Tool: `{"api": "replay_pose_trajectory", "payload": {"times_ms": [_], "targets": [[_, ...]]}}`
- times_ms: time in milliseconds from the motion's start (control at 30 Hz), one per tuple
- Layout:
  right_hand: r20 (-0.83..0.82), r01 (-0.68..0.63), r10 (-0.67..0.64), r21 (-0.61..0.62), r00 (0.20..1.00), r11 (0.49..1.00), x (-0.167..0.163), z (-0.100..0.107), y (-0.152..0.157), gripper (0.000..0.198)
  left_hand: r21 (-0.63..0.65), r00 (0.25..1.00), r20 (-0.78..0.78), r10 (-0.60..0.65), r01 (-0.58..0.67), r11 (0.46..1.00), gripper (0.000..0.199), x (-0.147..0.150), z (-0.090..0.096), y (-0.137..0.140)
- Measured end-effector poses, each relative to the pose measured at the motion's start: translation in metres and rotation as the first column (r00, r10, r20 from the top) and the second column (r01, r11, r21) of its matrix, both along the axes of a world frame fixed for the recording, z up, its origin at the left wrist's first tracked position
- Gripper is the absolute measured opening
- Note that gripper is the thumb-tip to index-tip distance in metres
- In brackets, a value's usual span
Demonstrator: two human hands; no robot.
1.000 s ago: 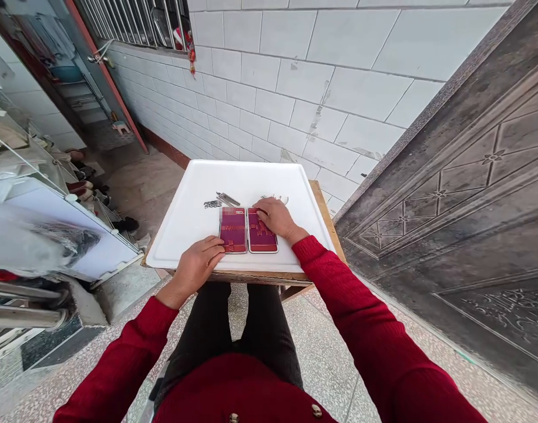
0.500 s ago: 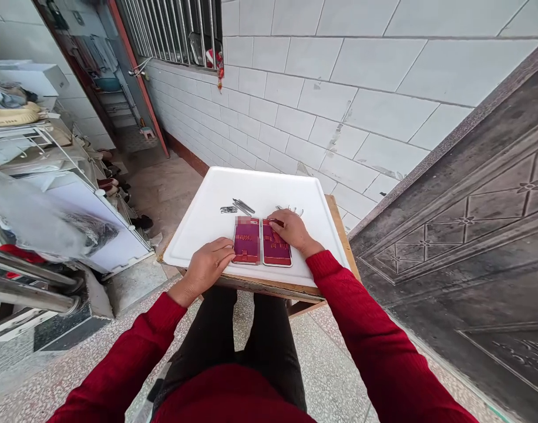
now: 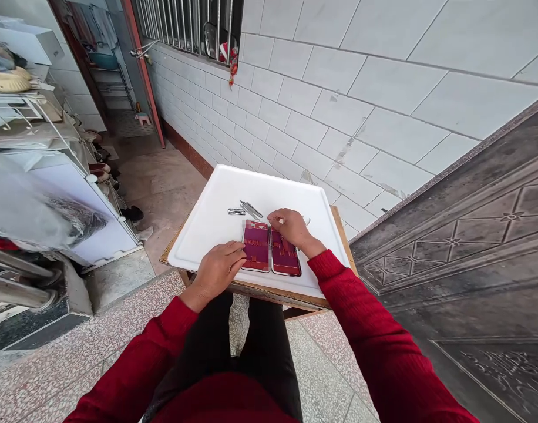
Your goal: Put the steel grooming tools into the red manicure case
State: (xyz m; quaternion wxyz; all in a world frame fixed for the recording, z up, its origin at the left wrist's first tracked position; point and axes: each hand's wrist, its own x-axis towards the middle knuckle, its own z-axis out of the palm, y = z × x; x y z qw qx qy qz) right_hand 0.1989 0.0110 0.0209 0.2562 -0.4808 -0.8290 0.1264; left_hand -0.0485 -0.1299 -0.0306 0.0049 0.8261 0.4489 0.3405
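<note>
An open manicure case point(image 3: 256, 249) with a purple-red lining and small elastic loops lies on a white board. My left hand point(image 3: 220, 264) holds the case's left edge between closed fingers and thumb. Over the top of the right half is my right hand point(image 3: 291, 226), its thumb and fingertips pinched together; anything between them is too small to make out. Beyond the case, nail clippers point(image 3: 236, 211) lie beside several slim metal tools point(image 3: 252, 209). Part of a curved metal tool point(image 3: 307, 221) shows just past my right hand, which hides the rest.
The white board point(image 3: 198, 235) has a raised rim and sits on a wooden table point(image 3: 339, 217). A tiled wall point(image 3: 295, 129) stands behind it, with a dark carved panel point(image 3: 463, 247) to the right. A loaded rack point(image 3: 79, 158) is at left.
My right hand has moved from the loops of the case's right half up to its top edge. My left hand stays at the left edge. The camera view has shifted slightly.
</note>
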Motion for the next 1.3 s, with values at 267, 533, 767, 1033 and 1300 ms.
{"api": "replay_pose_trajectory", "payload": {"times_ms": [267,533,767,1033,1300], "targets": [[0.214,-0.008,0.027,-0.088,0.977,0.996,-0.053,0.015,0.021,0.02,-0.013,0.999,0.033,0.026,-0.025,1.0,0.021,0.003,-0.001,0.0],[0.145,0.11,-0.096,-0.091,0.985,0.99,-0.055,-0.001,0.043,0.024,0.009,0.999,0.028,0.026,-0.026,1.0,0.023,0.003,-0.001,0.0],[0.034,0.104,-0.103,-0.045,0.994,0.994,-0.045,-0.013,0.048,0.019,0.042,0.999,0.002,0.041,-0.041,0.998,0.024,0.003,0.0,-0.001],[0.272,0.029,-0.031,0.011,0.962,1.0,-0.053,-0.003,0.04,0.019,0.01,0.999,0.01,0.048,-0.048,0.999,0.025,0.004,0.0,-0.001],[0.531,0.02,-0.073,0.104,0.844,0.994,-0.066,0.008,0.03,0.029,0.025,0.999,-0.008,0.05,-0.05,0.998,0.026,0.005,0.001,-0.001]]}}
